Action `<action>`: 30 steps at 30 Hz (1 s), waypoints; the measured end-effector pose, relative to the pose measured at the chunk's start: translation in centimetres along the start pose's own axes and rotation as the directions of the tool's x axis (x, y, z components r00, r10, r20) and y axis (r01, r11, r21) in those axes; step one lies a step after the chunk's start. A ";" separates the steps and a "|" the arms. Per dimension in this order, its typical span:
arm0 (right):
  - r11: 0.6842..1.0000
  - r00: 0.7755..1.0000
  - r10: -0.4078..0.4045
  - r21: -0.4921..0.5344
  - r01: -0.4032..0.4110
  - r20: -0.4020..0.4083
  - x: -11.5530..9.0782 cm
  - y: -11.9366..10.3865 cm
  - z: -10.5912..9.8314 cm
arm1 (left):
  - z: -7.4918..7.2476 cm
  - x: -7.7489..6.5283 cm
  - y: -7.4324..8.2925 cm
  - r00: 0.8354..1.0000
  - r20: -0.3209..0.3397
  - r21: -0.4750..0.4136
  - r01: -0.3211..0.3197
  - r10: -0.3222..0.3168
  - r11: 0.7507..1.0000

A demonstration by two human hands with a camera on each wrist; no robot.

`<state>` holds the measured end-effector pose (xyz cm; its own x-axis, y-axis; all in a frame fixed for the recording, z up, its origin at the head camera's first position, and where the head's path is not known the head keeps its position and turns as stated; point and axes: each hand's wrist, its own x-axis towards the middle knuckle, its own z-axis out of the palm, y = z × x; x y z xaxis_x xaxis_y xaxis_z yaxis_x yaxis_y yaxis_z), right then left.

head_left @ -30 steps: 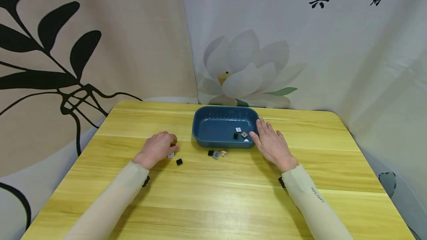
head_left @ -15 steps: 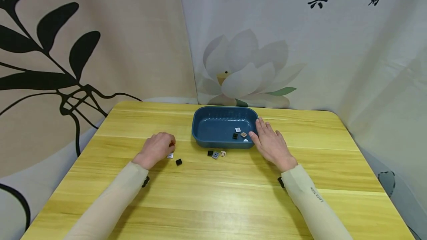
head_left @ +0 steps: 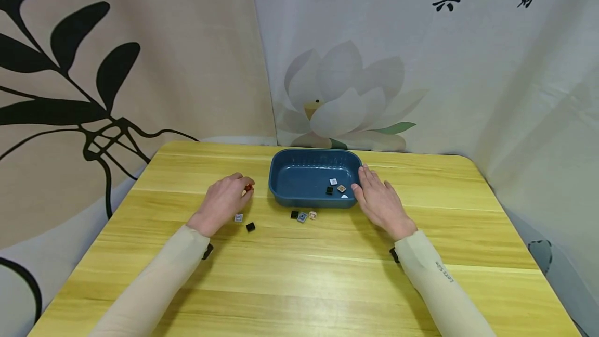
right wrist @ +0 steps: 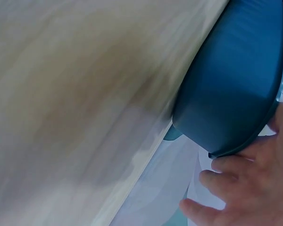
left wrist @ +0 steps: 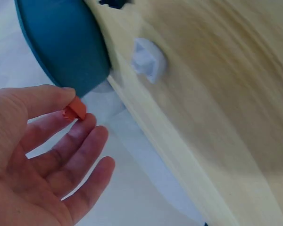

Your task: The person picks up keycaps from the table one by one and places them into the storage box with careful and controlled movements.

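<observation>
With the blue tray [head_left: 295, 178] as your dial's centre and twelve towards the printed curtain [head_left: 458, 77], your pale sleeves [head_left: 156, 280] lay nearest, reaching in at eight and four. A black piece [head_left: 250, 227] sat on the wooden table [head_left: 299, 285] at eight, with a whitish piece [head_left: 238, 218] just beyond it. At six, near the tray's front wall, a second black piece [head_left: 294, 215], a grey-blue piece [head_left: 302, 217] and a pinkish piece [head_left: 312, 215] made a short row. Your left hand [head_left: 222, 202], between eight and nine, pinched an orange-red piece [left wrist: 76, 108] between thumb and fingertip (the other fingers were loosely spread); that piece was near the tray's left end but apart from it. Your right hand [head_left: 383, 204], between three and four, had its fingers straight, resting against the tray's right end. Inside, towards four, lay a third black piece [head_left: 329, 190], a tan piece [head_left: 341, 189], a square white piece [head_left: 333, 182] and another white piece [head_left: 344, 196], partly hidden by the near rim. The curtain hung behind the table.
</observation>
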<state>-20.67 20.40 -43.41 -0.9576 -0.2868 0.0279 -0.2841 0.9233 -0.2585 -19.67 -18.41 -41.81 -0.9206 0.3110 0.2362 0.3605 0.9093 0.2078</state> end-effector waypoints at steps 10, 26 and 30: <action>1.000 1.000 -0.016 0.002 0.016 -0.012 0.1 0.1 -0.2 | -0.4 1.4 2.5 0.996 -0.067 -0.056 -0.057 0.053 0.997; 1.000 1.000 -0.015 -0.006 0.015 -0.007 0.0 0.1 -0.2 | -0.1 3.8 6.6 0.992 -0.078 -0.102 -0.107 0.099 0.989; 1.000 1.000 -0.011 -0.004 0.011 -0.002 -0.1 0.1 -0.3 | 0.1 4.3 7.3 0.993 -0.041 -0.086 -0.110 0.106 0.990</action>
<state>-20.66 20.57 -43.19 -0.9544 -0.2966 0.0330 -0.2950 0.9212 -0.2538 -21.02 -10.37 -39.32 -0.8701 0.3944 0.2956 0.4708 0.8425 0.2617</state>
